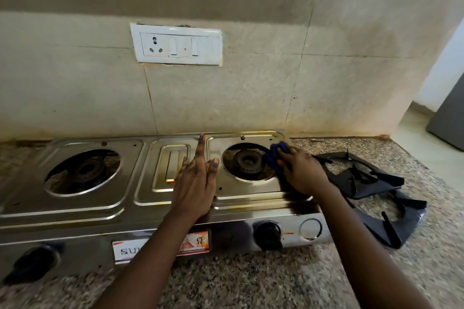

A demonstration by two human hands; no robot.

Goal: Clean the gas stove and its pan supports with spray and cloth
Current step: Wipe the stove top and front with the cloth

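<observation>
The gas stove (140,198) is sitting along the back edge of the worktop (251,281), against the tiled wall. The right hand (302,170) is gripping a bunched blue cloth (275,158) and pressing it on the steel top just beside the right burner (248,162). The left hand (197,183) is resting flat on the stove's middle, fingers straight, holding nothing. Two black pan supports (371,188) are lying overlapped on the worktop near its right edge, beside the stove.
</observation>
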